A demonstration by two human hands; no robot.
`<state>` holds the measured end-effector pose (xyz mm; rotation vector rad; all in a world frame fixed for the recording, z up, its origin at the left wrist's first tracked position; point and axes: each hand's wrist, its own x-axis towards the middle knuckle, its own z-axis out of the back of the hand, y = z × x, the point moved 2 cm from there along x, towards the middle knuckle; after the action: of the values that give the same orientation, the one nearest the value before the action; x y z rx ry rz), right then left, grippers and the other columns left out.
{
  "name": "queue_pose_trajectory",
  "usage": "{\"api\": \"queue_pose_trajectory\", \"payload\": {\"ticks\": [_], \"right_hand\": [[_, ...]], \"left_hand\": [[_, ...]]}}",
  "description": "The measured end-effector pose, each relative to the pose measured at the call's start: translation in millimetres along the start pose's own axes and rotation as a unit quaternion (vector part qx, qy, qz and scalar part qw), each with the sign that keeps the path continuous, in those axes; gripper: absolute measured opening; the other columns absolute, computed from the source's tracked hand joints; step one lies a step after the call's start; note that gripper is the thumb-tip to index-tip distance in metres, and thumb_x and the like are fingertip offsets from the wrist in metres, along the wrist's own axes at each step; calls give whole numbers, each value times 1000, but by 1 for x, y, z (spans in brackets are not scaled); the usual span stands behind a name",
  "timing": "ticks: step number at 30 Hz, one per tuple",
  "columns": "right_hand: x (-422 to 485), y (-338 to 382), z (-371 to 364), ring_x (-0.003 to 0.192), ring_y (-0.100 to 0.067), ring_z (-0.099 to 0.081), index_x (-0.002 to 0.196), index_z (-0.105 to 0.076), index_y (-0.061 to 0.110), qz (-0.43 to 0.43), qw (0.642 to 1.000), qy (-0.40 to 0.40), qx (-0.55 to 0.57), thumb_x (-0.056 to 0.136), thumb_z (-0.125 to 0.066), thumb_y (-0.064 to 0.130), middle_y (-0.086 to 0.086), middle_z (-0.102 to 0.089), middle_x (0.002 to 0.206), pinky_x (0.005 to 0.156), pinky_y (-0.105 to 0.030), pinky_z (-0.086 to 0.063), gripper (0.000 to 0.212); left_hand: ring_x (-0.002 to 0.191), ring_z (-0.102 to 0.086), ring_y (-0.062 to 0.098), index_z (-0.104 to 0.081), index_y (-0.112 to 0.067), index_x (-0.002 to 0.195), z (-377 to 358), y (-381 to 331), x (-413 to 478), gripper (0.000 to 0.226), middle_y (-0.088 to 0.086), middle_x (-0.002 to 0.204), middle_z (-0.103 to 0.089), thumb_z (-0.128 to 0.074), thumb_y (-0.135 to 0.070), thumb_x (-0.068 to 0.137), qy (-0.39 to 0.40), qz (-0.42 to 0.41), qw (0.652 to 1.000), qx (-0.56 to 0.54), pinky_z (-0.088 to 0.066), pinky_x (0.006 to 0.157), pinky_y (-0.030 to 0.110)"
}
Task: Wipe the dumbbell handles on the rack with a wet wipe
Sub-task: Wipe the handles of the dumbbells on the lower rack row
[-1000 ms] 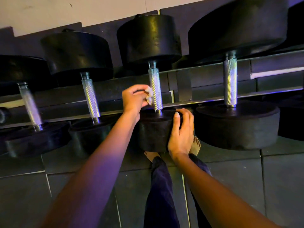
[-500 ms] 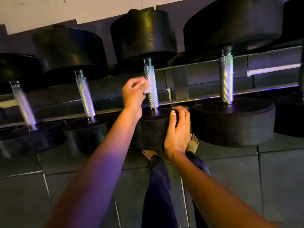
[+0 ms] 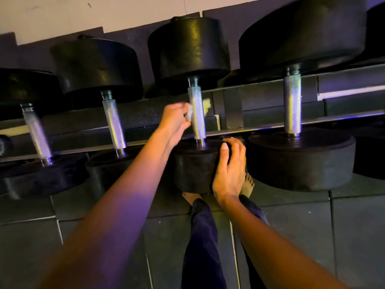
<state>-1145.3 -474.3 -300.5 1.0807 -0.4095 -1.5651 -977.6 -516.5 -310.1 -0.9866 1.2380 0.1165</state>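
Observation:
Several black dumbbells with knurled silver handles lie across the rack. My left hand holds a white wet wipe wrapped round the middle handle; a bit of the wipe shows on the handle's right side. My right hand rests with bent fingers on the near black weight head of that same dumbbell. Other handles stand to the left and right.
A far-left dumbbell handle is blurred. The rack stands against a dark padded wall. Below it is a grey tiled floor with my bare feet and dark trouser legs close under the rack.
My left hand with the wipe has slid up along the middle handle, from near its lower end to its upper half. My right hand stays on the weight head.

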Motion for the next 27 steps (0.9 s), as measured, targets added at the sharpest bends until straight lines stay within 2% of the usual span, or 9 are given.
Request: {"api": "queue_pose_trajectory", "payload": {"ticks": [3,7,10,12,14,17,21,24,27], "right_hand": [[1,0,-1,119,-13,-46,115,-55,17,1,1000,2,2,87,-21,57,1,-48,128,95,-24,-33,59],[1,2,0,119,-14,-46,114,-55,16,2,1000,1,1,87,-21,56,0,-48,128,94,-21,-31,60],[0,2,0,119,-14,-47,115,-55,16,4,1000,2,1,87,-21,57,0,-48,127,94,-21,-31,60],[0,1,-1,118,-14,-46,115,-55,16,5,1000,1,2,87,-21,56,-1,-49,127,94,-22,-32,60],[0,1,-1,118,-13,-46,115,-55,16,5,1000,0,0,88,-21,56,-1,-49,126,95,-22,-32,60],[0,1,0,118,-13,-46,115,-55,15,7,1000,-2,2,87,-20,57,-1,-49,126,93,-20,-31,62],[-1,3,0,117,-13,-46,115,-55,16,7,1000,-4,2,86,-19,58,0,-49,126,92,-18,-30,63],[-1,3,-1,116,-10,-46,113,-55,18,8,1000,-7,4,86,-18,58,2,-49,126,88,-16,-28,61],[-1,3,-1,115,-10,-46,114,-55,18,5,1000,-7,6,86,-18,58,2,-49,126,87,-17,-28,61]], "left_hand": [[67,-57,11,-58,-4,80,-11,-12,12,26,5,71,-61,-38,4,94,-56,-25,996,-62,-48,70,25],[71,-58,12,-56,-9,77,2,17,-20,32,4,72,-61,-33,-2,98,6,13,998,67,-49,63,19],[82,-55,22,-54,-9,74,2,1,-8,32,10,80,-57,-33,4,96,-1,-16,999,45,-50,72,29],[80,-55,18,-54,-9,76,-7,-15,5,31,7,80,-57,-35,6,94,-39,-46,998,-16,-46,74,30],[66,-46,8,-54,-15,71,-10,-8,7,33,2,71,-51,-39,2,94,-73,-80,993,39,-37,62,23],[55,-41,3,-50,-13,64,-3,23,-14,32,3,63,-46,-41,2,90,-38,-106,979,168,-30,50,18],[71,-50,14,-58,-11,69,-5,8,-5,30,5,73,-56,-45,9,87,-69,-136,980,124,-40,59,24],[81,-53,12,-66,2,100,-15,-8,3,24,5,90,-62,-50,11,84,-127,-189,972,57,-45,67,21],[92,-64,15,-67,-4,109,-7,18,-19,35,6,102,-70,-64,5,76,-147,-222,952,151,-49,83,27]]}}
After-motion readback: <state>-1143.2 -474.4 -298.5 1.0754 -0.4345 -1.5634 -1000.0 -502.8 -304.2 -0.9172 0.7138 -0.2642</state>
